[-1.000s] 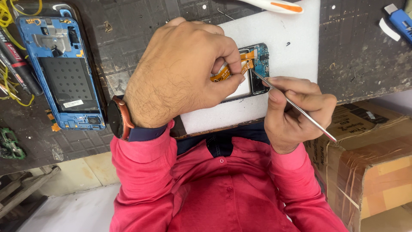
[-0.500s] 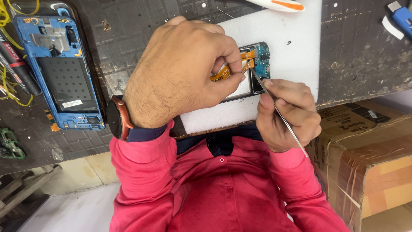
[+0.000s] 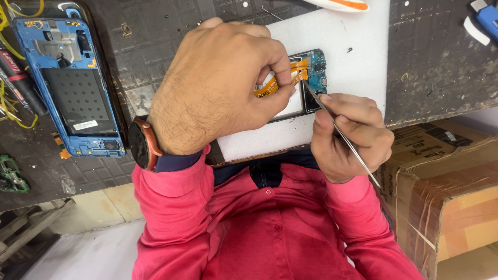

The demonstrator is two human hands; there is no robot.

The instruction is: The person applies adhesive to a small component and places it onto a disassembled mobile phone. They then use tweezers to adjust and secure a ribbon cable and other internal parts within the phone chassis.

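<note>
A small phone part with a blue circuit board (image 3: pixel 315 72) lies on a white pad (image 3: pixel 342 46) on the dark workbench. My left hand (image 3: pixel 218 88), a watch on its wrist, pinches an orange flex cable (image 3: pixel 270 85) on that part between thumb and forefinger. My right hand (image 3: pixel 350 135) grips thin metal tweezers (image 3: pixel 340 132), whose tip touches the board beside the cable. Most of the phone part is hidden under my left hand.
A blue phone frame (image 3: pixel 72 88) lies at the left of the dark mat (image 3: pixel 155 57), with red and yellow tools at the far left. A taped cardboard box (image 3: pixel 446 192) stands at the lower right. A blue item (image 3: pixel 485 21) sits top right, a white-orange tool (image 3: pixel 337 5) at the pad's far edge.
My right hand has turned, swinging the tweezers' rear end downward while the tip stays at the board. My left hand keeps its pinch on the cable.
</note>
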